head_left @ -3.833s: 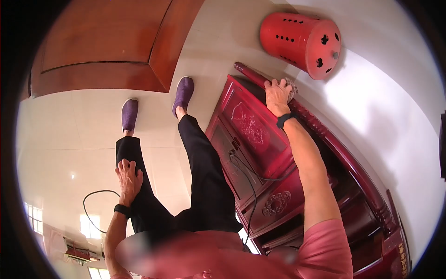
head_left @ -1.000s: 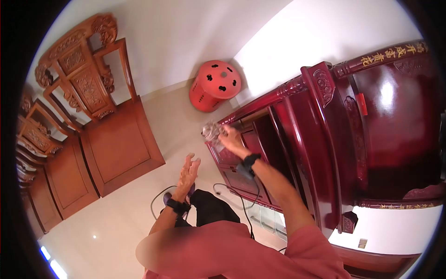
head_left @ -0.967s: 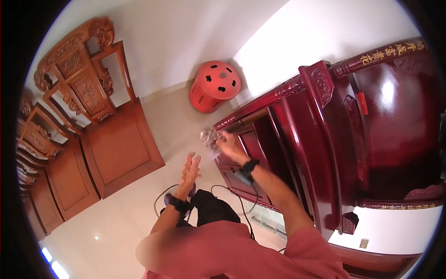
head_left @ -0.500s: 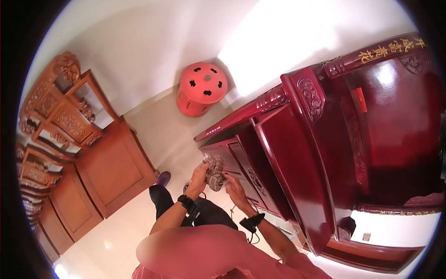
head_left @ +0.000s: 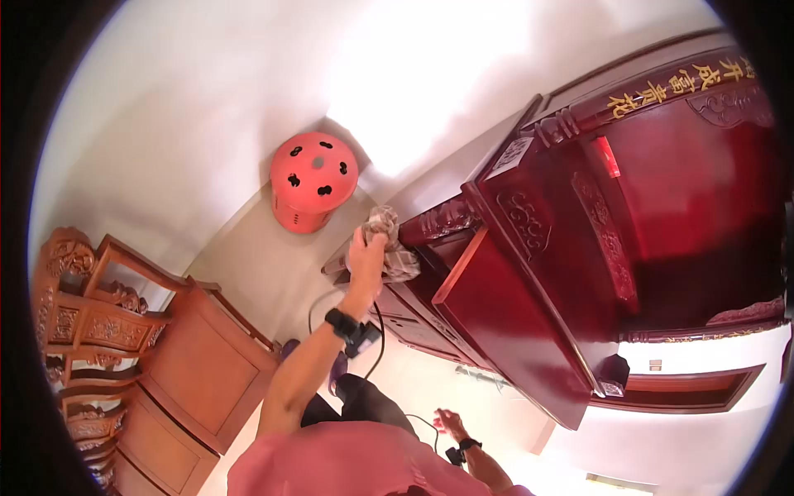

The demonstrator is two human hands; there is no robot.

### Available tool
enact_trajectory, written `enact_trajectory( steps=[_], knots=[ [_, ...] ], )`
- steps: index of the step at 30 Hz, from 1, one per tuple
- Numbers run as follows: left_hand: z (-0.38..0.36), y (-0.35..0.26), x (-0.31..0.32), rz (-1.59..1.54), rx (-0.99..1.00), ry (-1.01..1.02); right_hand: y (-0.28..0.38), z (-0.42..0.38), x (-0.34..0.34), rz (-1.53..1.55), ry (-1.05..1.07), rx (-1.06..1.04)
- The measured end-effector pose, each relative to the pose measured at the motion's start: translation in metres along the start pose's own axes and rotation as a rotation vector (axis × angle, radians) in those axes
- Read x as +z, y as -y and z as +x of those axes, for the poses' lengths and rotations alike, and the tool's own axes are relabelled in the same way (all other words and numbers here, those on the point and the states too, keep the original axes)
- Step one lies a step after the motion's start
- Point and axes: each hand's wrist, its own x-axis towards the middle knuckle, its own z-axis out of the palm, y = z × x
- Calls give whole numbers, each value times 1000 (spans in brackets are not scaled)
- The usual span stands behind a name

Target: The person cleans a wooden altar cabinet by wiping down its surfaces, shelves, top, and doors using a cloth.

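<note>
Around the left hand [head_left: 366,260], which presses a cloth [head_left: 389,244] on the cabinet's carved edge [head_left: 442,219], open floor [head_left: 273,273] lies from nine to seven o'clock. The tall dark-red cabinet [head_left: 628,240] blocks everything from one to five o'clock. The red stool [head_left: 313,182] stands near at eleven o'clock, and the wooden chair [head_left: 165,331] closes off eight o'clock, well apart.
</note>
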Motion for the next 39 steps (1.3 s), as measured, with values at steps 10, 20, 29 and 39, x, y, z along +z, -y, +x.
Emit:
enact_trajectory(
  steps=[10,20,29,39],
  knots=[
    [-54,-117,65,553,713,321,-57,1,35,110,194,114],
    [-27,-42,-1,335,217,136,-23,12,21,37,178,-31],
    [-18,-183,52,423,527,279,-28,26,35,161,226,-82],
    [-12,-333,307,410,1027,736,-84,62,77,125,189,-160]
  ],
)
